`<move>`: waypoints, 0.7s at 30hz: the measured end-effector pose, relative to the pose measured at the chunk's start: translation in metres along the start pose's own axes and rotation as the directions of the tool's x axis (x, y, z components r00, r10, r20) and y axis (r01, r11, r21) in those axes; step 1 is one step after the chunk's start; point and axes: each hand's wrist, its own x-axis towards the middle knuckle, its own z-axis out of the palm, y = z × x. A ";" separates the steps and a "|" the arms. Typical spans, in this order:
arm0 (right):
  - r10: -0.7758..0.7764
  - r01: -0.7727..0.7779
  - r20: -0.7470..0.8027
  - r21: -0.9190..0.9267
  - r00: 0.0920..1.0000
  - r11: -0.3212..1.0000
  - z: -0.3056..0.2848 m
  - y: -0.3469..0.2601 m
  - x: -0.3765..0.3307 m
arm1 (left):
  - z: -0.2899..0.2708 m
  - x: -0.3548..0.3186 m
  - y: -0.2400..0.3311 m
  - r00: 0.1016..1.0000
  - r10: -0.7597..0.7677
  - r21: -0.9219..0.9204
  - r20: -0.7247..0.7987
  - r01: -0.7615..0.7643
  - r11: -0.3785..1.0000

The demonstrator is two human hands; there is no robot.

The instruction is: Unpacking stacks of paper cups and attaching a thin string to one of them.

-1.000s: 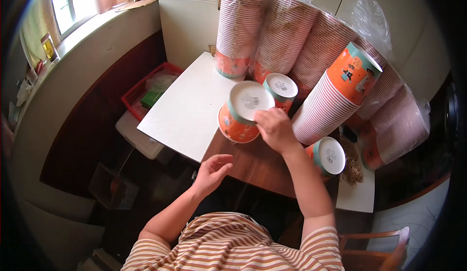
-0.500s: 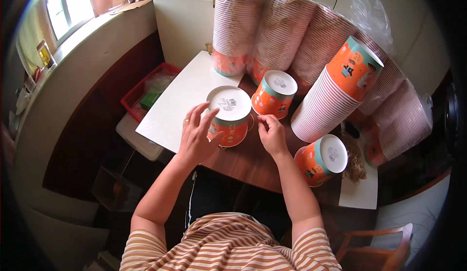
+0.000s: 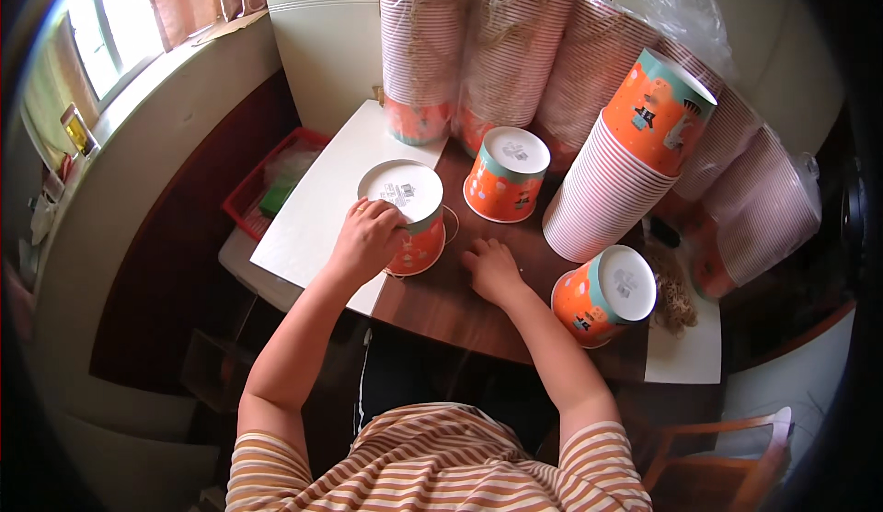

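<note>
An orange paper bucket (image 3: 418, 247) with a teal band stands upside down at the table's middle left, its white base up. My left hand (image 3: 368, 236) is closed over the near-left edge of that base. A thin cord loop (image 3: 451, 225) sticks out from the bucket's right side. Just right of it, my right hand (image 3: 492, 268) rests low on the brown tabletop, fingers curled in and pressed down; whatever they hold, if anything, is hidden. Another upturned bucket (image 3: 508, 185) is behind, and a third (image 3: 590, 300) sits tilted beside my right forearm.
A tall leaning stack of nested buckets (image 3: 602, 190) rises at right. Several plastic-wrapped stacks (image 3: 510, 47) line the back. Brown cord (image 3: 674, 296) lies in a bundle at the right edge. A red crate (image 3: 241, 195) stands left, a wooden chair (image 3: 708, 457) lower right.
My left hand has come down onto the bucket's base from spread fingers. My right hand has dropped toward me, away from the cord loop, onto the tabletop. The whole view has shifted slightly.
</note>
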 end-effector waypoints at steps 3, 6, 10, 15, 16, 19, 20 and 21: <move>0.024 -0.023 -0.026 0.043 0.999 0.999 -0.002 0.007 -0.004 | -0.002 0.002 0.002 1.000 -0.021 -0.033 0.019 0.022 0.999; 0.077 -0.058 -0.116 0.156 0.990 0.986 -0.004 0.005 0.010 | -0.004 0.003 0.008 0.999 -0.041 -0.068 0.035 0.043 0.997; 0.098 -0.088 -0.051 0.170 0.994 0.982 0.018 0.009 0.028 | -0.004 0.005 0.013 0.999 -0.026 -0.056 0.046 0.028 0.998; 0.042 -0.040 -0.046 0.054 0.998 0.998 0.012 0.001 0.023 | -0.009 0.004 0.005 0.999 -0.040 -0.028 -0.006 0.039 0.999; 0.044 -0.041 -0.045 0.056 0.998 0.998 0.009 0.000 0.021 | -0.012 0.006 0.004 0.999 -0.036 -0.021 -0.005 0.036 0.999; -0.020 0.020 -0.015 -0.004 1.000 1.000 0.002 0.003 0.013 | -0.011 0.005 0.001 1.000 -0.012 0.025 -0.001 0.012 1.000; -0.029 0.029 -0.004 -0.007 1.000 1.000 0.001 0.003 0.009 | -0.010 0.005 0.001 1.000 -0.013 0.025 0.001 0.013 1.000; -0.038 0.039 0.006 -0.010 0.999 0.999 0.000 0.004 0.006 | -0.009 0.004 0.003 1.000 -0.004 0.041 0.021 0.003 0.999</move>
